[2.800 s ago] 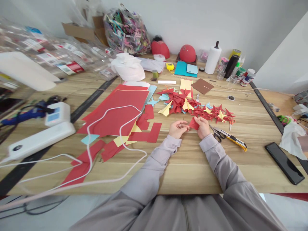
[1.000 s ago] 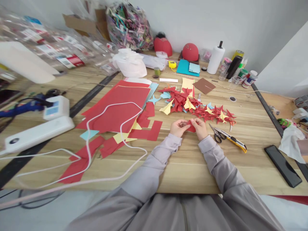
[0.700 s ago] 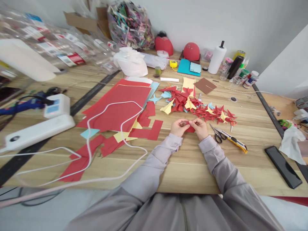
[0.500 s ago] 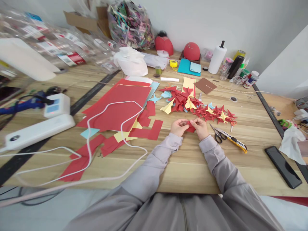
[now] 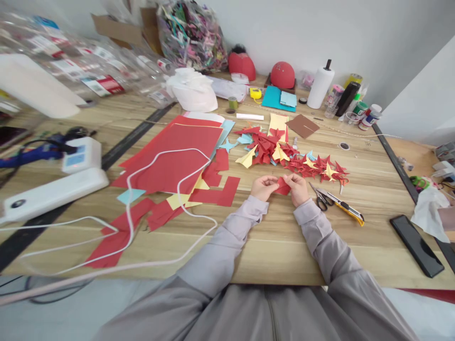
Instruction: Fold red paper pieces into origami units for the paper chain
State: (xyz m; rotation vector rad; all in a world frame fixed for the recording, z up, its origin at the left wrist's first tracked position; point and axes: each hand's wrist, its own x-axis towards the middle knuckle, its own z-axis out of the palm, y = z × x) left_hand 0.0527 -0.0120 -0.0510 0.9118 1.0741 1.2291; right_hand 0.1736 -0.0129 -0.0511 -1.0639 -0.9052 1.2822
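A small piece of red paper (image 5: 283,186) is pinched between my two hands, low over the wooden table. My left hand (image 5: 264,187) grips its left side, and my right hand (image 5: 297,188) grips its right side, fingers closed on both. Just beyond my hands lies a heap of folded red paper shapes (image 5: 265,148), with some yellow and blue ones mixed in. Black-handled scissors (image 5: 323,201) and a yellow utility knife (image 5: 350,212) lie to the right of my right hand. Red paper strips (image 5: 229,191) rest left of my left hand.
Large red sheets (image 5: 177,156) are stacked on the left, with a white cable (image 5: 185,263) looped across them. A black phone (image 5: 416,245) lies at the right. Brown paper (image 5: 303,126), a white bottle (image 5: 321,86) and a yellow tape measure (image 5: 255,93) are farther back.
Both hands stay almost in place on the red paper. A little more of the paper shows between the fingers now. The whole view has shifted very slightly.
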